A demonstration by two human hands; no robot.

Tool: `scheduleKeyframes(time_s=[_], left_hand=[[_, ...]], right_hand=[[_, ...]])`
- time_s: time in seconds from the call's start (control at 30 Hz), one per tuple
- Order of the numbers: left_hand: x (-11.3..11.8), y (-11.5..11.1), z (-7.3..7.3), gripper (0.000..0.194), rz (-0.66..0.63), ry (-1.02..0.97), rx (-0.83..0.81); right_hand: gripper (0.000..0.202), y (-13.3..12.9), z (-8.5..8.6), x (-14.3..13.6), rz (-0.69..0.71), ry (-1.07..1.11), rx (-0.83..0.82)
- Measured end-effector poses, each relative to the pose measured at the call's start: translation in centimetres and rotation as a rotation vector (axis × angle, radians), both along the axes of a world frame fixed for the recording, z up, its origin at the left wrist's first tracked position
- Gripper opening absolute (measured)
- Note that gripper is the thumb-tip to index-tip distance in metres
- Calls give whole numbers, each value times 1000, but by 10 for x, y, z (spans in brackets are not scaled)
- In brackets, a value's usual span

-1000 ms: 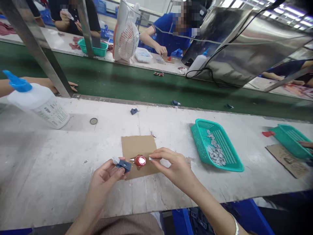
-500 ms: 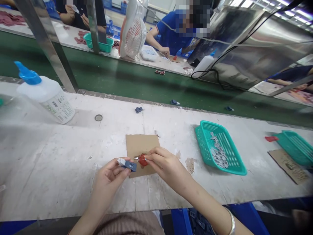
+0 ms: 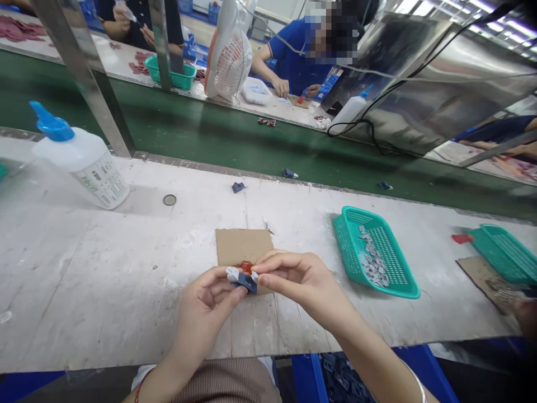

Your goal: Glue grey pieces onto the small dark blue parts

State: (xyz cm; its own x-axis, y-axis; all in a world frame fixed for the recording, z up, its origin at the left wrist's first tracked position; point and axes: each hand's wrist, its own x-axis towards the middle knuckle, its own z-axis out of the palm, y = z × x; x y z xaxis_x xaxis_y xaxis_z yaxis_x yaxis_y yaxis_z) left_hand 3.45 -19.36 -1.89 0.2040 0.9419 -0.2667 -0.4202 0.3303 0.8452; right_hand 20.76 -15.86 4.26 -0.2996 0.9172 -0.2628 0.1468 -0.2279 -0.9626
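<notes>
My left hand (image 3: 212,299) is closed, pinching a small dark blue piece (image 3: 247,282) with a pale grey bit (image 3: 232,274) at its left end. My right hand (image 3: 300,280) is also closed; between thumb and forefinger it pinches a small pale grey piece (image 3: 254,276) at the right end of the blue piece. Whether the two are joined I cannot tell. Just behind the fingers, a rounded red object (image 3: 245,267) rests on a sheet of brown cardboard (image 3: 243,240), partly hidden by the hands.
A teal basket (image 3: 344,252) with small grey pieces stands to the right. At left is a white bottle (image 3: 90,168) with a blue nozzle, near a bottle cap (image 3: 169,200). Another blue piece (image 3: 238,187) lies ahead. Beyond runs a green belt (image 3: 201,134), with co-workers across it.
My right hand has left the red object and come to the blue piece, now with a small grey piece at its fingertips. My left hand has moved slightly right. Pieces on the belt have shifted left.
</notes>
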Motion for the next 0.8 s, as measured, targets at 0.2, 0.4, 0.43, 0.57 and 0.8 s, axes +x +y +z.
scheduleKeyframes(time_s=[0.2,0.4,0.43,0.57,0.8], left_hand=[[3,-4,1,21,27,-14,4],[4,-7,4,19,87,42,5],[4,-8,5,18,101,57,16],[2,-8,9,21,101,127,63],[6,0,13,13,110,277,246]], right_hand=[[4,-6,7,-8,36,-99,132],[3,-12,8,-12,-2,-168,214],[1,-13,7,-11,-13,-136,177],[19,-12,3,-8,29,117,-116],[36,-19,-5,-21,25,306,-162]])
